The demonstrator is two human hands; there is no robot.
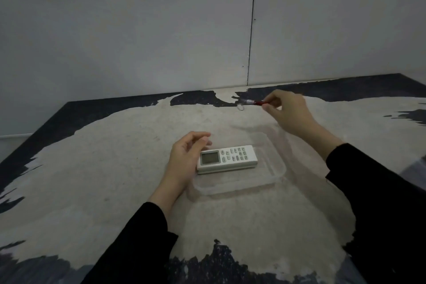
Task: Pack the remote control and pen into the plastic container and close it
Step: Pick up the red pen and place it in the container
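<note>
In the plastic container, the remote control was perhaps touched by the slack left hand; beyond, the pen was pinched by the right hand.

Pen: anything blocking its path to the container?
Nothing visible. The right hand holds the pen beyond the container, which is open; the remote control inside leaves bare floor along its near side.
</note>
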